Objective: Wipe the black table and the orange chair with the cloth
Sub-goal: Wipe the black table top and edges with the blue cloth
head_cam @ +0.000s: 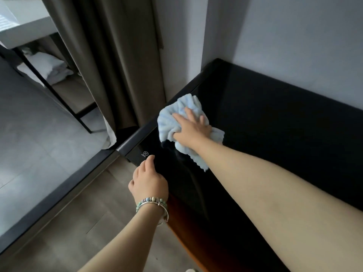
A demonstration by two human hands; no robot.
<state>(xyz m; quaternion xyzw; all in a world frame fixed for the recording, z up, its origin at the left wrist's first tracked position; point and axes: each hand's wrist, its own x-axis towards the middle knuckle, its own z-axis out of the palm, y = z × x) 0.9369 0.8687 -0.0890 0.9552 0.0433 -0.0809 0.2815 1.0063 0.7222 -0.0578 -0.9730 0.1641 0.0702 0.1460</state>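
Note:
The black glossy table runs along the white wall from centre to right. A light blue cloth lies bunched near the table's left end. My right hand presses down on the cloth, fingers spread over it and partly sunk into its folds. My left hand, with beaded bracelets at the wrist, hovers by the table's near left corner with fingers loosely curled and nothing in them. An orange-brown surface shows below the table's front edge; I cannot tell if it is the chair.
A brown curtain hangs left of the table, reaching the floor. A dark metal rail crosses the grey floor diagonally. Folded white linen lies on a low shelf at the far left. Wood-look flooring lies beneath my left arm.

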